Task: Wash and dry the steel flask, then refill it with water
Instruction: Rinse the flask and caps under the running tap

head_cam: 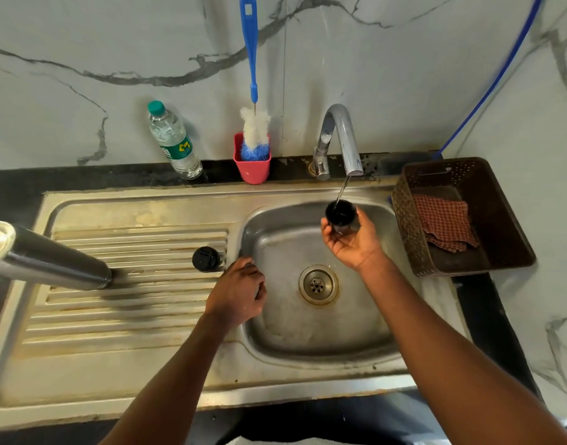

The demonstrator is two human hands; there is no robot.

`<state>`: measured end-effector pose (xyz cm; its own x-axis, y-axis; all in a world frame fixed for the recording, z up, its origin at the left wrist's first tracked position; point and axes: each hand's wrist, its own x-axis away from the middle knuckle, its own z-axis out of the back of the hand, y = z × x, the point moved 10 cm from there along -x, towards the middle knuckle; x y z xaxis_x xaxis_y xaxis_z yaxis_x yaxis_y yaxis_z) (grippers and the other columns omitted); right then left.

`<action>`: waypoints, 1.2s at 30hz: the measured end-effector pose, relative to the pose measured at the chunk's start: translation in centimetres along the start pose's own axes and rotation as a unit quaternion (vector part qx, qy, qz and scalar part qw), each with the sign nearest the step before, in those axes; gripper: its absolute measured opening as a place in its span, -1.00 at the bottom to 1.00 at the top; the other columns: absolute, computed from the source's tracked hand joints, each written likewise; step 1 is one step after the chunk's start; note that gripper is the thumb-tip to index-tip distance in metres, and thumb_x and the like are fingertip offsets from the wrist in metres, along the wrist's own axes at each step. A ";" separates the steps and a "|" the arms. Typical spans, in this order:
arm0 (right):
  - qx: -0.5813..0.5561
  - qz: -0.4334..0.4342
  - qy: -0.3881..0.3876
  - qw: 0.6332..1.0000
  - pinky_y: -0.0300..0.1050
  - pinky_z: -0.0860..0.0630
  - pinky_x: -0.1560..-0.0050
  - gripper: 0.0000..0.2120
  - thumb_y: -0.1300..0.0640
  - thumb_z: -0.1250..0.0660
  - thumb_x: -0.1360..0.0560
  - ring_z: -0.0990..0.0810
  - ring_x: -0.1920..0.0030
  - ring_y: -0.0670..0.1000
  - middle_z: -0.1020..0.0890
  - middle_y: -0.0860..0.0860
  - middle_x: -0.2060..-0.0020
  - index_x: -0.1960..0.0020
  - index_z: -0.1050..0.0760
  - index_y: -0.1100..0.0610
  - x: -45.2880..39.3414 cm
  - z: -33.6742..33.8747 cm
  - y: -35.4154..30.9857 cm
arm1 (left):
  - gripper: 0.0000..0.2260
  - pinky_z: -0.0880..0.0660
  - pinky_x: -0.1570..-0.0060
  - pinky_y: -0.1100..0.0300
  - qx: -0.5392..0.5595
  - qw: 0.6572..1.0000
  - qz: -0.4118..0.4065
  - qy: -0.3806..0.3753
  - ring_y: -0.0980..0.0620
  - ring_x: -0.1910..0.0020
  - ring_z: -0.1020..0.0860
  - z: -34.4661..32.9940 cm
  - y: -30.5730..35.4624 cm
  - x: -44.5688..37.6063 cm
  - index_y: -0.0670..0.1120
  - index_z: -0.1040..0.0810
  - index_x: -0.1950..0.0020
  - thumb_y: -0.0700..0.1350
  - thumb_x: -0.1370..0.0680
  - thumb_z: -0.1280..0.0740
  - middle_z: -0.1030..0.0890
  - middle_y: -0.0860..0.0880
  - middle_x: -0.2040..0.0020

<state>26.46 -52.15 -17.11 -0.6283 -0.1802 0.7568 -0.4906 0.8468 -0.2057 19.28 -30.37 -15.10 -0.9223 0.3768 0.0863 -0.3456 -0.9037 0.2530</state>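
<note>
Right hand (351, 242) holds black cup (340, 213) under tap (340, 139), thin stream running in. Left hand (238, 292), fingers curled, rests on sink (147, 374) basin edge. Steel flask (47, 255) at 9 o'clock on drainboard; black cap (206, 259) beside left hand.

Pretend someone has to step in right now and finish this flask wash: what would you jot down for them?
Right hand: holds the small black cup lid under the running tap, over the sink basin.
Left hand: holds nothing, loosely curled at the basin's left edge.
Steel flask: stands on the ribbed drainboard, open end toward the camera.
Black stopper: on the drainboard beside the basin.
Bottle brush: in the pink cup.
Checked cloth: in the brown basket.
Underway: rinsing the lid.
Left: whether the flask is washed cannot be told; then drying and refilling.
</note>
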 end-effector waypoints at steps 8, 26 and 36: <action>-0.018 -0.059 -0.027 0.998 -0.10 -0.63 0.34 -0.39 -0.10 -0.32 -0.63 -0.64 0.11 0.20 -0.58 0.41 -0.11 -0.46 -0.41 0.37 -0.4 -1.5 2.3 | -0.76 -0.54 -0.28 0.03 -0.007 1.000 0.000 -0.004 0.01 -0.31 -0.48 0.1 0.1 0.0 -0.04 -0.71 0.04 0.04 -0.54 -0.30 -0.70 0.03 0.04; 0.544 0.477 -0.062 0.687 -0.27 -0.56 -0.20 -0.46 0.47 -0.51 -0.36 -0.55 -0.29 -0.15 -0.55 0.04 -0.31 -0.27 -0.66 0.11 3.9 -8.2 -4.8 | -0.79 -0.51 -0.36 0.03 -0.012 1.000 0.004 -0.002 -0.01 -0.36 -0.49 0.0 0.0 0.2 -0.02 -0.70 0.05 0.05 -0.56 -0.33 -0.71 0.03 0.03; 0.047 0.011 -0.103 0.994 -0.20 -0.45 0.34 -0.48 -0.23 -0.19 -0.63 -0.56 0.24 0.04 -0.62 0.25 0.05 -0.18 -0.54 0.24 -0.2 -5.9 1.7 | -0.77 -0.56 -0.27 0.01 -0.001 1.000 0.001 -0.002 -0.01 -0.33 -0.50 0.0 -0.2 0.2 -0.04 -0.71 0.08 0.04 -0.54 -0.32 -0.71 0.02 0.07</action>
<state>29.32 -47.71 -13.93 -0.7448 -0.2690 0.6106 -0.5233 0.8033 -0.2844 19.17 -30.15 -15.15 -0.9221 0.3761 0.0907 -0.3443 -0.9046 0.2512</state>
